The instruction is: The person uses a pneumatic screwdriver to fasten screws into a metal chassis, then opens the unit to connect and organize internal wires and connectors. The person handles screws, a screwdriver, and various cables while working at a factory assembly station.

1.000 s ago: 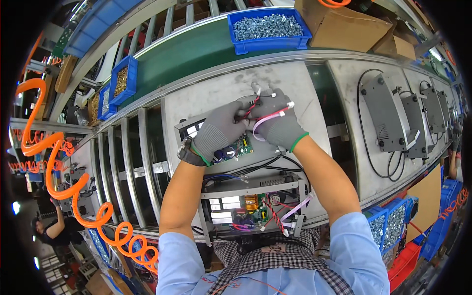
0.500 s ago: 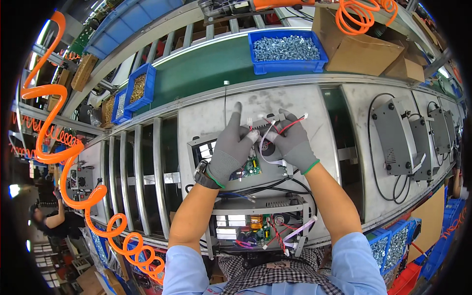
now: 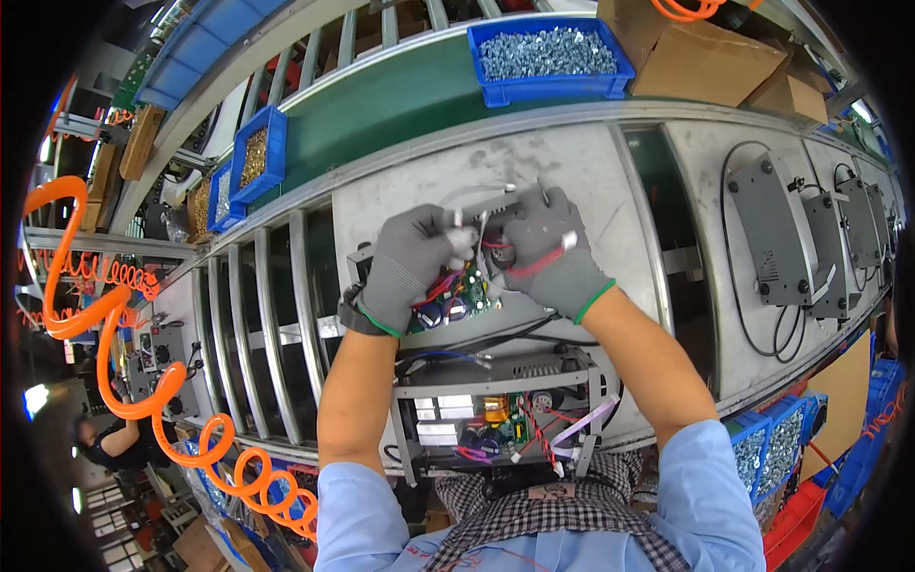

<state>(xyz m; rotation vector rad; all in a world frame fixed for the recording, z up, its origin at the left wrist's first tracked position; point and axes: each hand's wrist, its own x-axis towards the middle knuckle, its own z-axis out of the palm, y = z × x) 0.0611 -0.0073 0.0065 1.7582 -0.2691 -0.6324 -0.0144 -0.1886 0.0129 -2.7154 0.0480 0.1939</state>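
Grey bench (image 3: 572, 162): gloved hands pinch wires (image 3: 481, 205); brown cartons (image 3: 705, 57) behind.

Brown cardboard boxes (image 3: 710, 52) upper right

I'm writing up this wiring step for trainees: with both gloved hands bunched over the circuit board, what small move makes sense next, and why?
Probably seat the red wire down onto the green circuit board. The left hand and right hand both pinch wire ends just above the board, and none looks plugged in yet, though the gloves hide the connectors.
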